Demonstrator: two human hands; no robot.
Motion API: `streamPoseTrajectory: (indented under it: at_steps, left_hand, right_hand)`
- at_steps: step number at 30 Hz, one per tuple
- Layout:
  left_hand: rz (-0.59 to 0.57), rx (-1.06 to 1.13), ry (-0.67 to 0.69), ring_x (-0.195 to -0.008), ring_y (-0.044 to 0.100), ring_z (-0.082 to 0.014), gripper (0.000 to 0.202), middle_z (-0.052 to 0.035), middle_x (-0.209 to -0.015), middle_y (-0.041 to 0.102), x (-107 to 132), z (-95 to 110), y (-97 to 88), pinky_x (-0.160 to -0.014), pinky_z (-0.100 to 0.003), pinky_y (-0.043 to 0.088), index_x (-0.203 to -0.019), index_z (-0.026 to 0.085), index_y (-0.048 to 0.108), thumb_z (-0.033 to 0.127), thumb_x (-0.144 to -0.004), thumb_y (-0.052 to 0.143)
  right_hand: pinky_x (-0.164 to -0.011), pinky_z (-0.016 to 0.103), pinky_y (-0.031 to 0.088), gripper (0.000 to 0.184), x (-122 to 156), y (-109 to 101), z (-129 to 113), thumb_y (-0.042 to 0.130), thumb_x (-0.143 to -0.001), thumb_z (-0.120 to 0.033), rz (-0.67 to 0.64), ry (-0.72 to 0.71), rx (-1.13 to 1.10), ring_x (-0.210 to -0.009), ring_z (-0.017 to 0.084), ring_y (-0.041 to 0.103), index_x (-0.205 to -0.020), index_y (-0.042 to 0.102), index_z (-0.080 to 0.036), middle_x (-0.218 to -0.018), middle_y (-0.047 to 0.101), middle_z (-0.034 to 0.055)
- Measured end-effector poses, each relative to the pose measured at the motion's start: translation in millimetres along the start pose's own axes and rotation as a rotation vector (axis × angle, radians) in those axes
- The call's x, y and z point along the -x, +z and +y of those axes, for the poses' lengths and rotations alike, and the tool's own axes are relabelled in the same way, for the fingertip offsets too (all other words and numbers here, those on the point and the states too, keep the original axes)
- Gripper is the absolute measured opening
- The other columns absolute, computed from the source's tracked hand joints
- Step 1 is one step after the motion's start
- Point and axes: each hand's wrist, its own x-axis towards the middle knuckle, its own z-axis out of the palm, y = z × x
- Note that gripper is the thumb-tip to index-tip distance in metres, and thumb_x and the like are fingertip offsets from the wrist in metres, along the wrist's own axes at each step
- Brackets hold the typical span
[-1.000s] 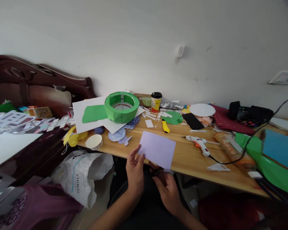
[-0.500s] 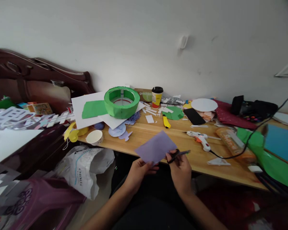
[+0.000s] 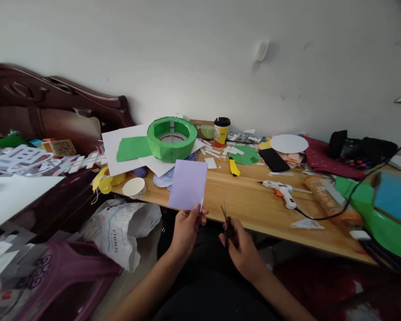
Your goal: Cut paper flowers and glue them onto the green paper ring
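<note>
item: lilac paper sheet (image 3: 187,184), held upright over the near edge of the tabletop (image 3: 250,200), pinched at its lower right corner between the thumb and fingers of the left hand (image 3: 186,227). right hand (image 3: 242,249), just right of the sheet and clear of it, is curled round the handles of the scissors (image 3: 226,218), with the blades pointing up and away; whether they are parted is too small to tell. change: half a second ago the sheet lay tilted nearly flat with the scissors aimed rightward beside its edge. it now stands in portrait, swung left, with the scissors lifted. no blade meets the paper, and the sheet looks whole. surroundings: green paper ring (image 3: 171,138) far left, yellow utility knife (image 3: 233,166) and glue gun (image 3: 280,189) mid-tabletop, white paper cup (image 3: 134,187) at the left edge.
</note>
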Motion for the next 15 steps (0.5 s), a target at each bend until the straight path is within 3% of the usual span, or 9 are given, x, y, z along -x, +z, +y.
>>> streamPoseTrajectory:
  at_steps: [3,7,15]
  left_hand:
    - [-0.037,-0.109,0.032,-0.052,0.051,-0.0075,0.026,-0.0016,-0.064,0.064,4,0,-1.9,-0.056,-0.021,0.04,-0.072,0.012,0.068,0.036,-0.082,0.07]
    - [-0.127,-0.266,0.066,-0.055,0.052,-0.0097,0.031,-0.0026,-0.063,0.063,11,-3,-10.2,-0.061,-0.024,0.041,-0.069,0.012,0.068,0.037,-0.087,0.064]
    - [-0.164,-0.238,0.048,-0.058,0.054,-0.011,0.029,-0.0025,-0.064,0.063,17,-12,-14.3,-0.065,-0.025,0.042,-0.069,0.014,0.068,0.035,-0.089,0.062]
  right_hand:
    - [-0.069,0.025,0.047,0.025,4,6,0,0.057,-0.09,-0.041,-0.08,0.054,-0.05,-0.074,0.015,0.054,-0.1,0.05,-0.019,-0.083,0.054,0.0018]
    - [-0.066,0.025,0.044,0.029,-7,-2,-6,0.051,-0.093,-0.047,-0.044,0.067,-0.11,-0.072,0.014,0.053,-0.098,0.05,-0.019,-0.08,0.055,0.0019]
    - [-0.07,0.029,0.047,0.026,-22,-9,-18,0.057,-0.089,-0.044,-0.081,0.094,0.06,-0.076,0.019,0.061,-0.091,0.057,-0.018,-0.081,0.065,0.0047]
